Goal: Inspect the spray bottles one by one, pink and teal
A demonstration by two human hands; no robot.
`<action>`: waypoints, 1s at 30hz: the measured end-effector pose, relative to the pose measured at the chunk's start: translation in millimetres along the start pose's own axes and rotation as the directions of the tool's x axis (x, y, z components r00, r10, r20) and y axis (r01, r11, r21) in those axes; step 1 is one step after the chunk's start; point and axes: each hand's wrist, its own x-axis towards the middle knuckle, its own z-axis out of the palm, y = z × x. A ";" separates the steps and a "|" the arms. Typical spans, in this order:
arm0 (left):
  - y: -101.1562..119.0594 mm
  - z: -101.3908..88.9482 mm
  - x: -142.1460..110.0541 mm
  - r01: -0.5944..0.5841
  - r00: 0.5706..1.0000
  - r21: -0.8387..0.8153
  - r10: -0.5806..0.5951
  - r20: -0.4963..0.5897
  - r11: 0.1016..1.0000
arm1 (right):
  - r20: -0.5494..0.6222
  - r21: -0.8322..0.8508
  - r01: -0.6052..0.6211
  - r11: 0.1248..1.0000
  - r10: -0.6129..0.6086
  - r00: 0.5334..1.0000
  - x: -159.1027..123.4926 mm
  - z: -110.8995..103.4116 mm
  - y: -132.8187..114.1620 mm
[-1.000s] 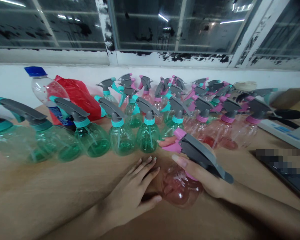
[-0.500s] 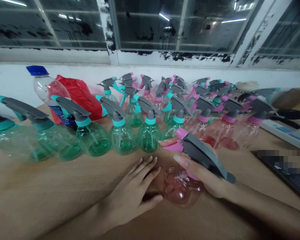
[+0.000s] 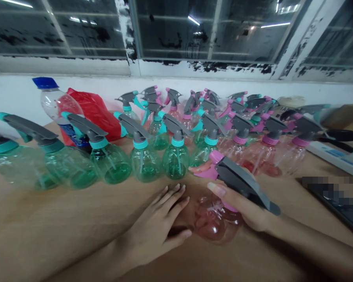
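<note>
Pink spray bottle [image 3: 216, 227] gripped in right hand [image 3: 250, 207]

Landmark: front row of green bottles [image 3: 175, 162]. Pink spray bottle at the desk [image 3: 85, 227], on the row's near side, toward its right end. Right hand wraps its neck, a finger beside the trigger [image 3: 206, 174]. Left hand [image 3: 154, 223] open, palm down, fingers spread, also nearside. Red bag [image 3: 98, 113] behind the row.

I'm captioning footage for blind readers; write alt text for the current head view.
A person's right hand grips a pink spray bottle at a brown table, the left hand resting beside it. Behind stand rows of green spray bottles and other pink ones, with a red plastic bag at left.
</note>
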 end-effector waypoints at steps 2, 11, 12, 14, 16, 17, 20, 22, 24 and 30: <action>0.5 0.0 -0.3 0.002 1.000 0.006 -0.002 0.001 1.000 | 0.025 0.028 -0.027 0.999 0.026 0.999 -0.8 0.6 2.1; 0.2 0.0 0.3 -0.009 1.000 0.011 0.009 -0.001 1.000 | 0.027 0.101 0.003 0.995 -0.005 1.000 0.9 1.1 0.9; 0.1 0.3 0.2 -0.011 1.000 0.006 0.011 -0.001 1.000 | 0.026 0.095 0.004 0.995 -0.007 1.000 1.0 1.1 1.1; 0.1 0.5 0.1 -0.011 1.000 0.000 0.011 0.000 1.000 | 0.022 0.073 0.008 0.997 -0.010 1.000 0.8 0.9 1.9; 0.4 0.2 0.1 -0.006 1.000 -0.007 0.006 0.000 1.000 | 0.029 0.055 -0.003 0.998 0.001 1.000 -0.3 0.4 3.3; 0.5 -0.1 0.3 -0.004 1.000 -0.014 0.004 -0.002 1.000 | 0.038 0.051 -0.017 0.999 0.015 0.999 -1.0 0.1 4.2; 0.7 -0.7 0.6 -0.006 1.000 -0.034 0.006 -0.014 0.999 | 0.059 0.042 -0.060 0.997 0.057 0.997 -3.3 -0.6 6.4; 0.5 -0.5 0.5 -0.008 1.000 -0.038 0.007 -0.017 0.999 | 0.056 0.042 -0.071 0.997 0.069 0.996 -4.0 -0.5 6.9; 0.3 0.0 0.0 -0.006 1.000 -0.038 0.005 -0.017 0.999 | 0.048 0.045 -0.069 0.997 0.067 0.997 -3.7 0.0 6.7; 1.3 -0.5 0.0 -0.005 1.000 -0.011 0.005 0.002 1.000 | 0.050 0.054 -0.069 0.996 0.067 0.997 -3.2 0.8 6.4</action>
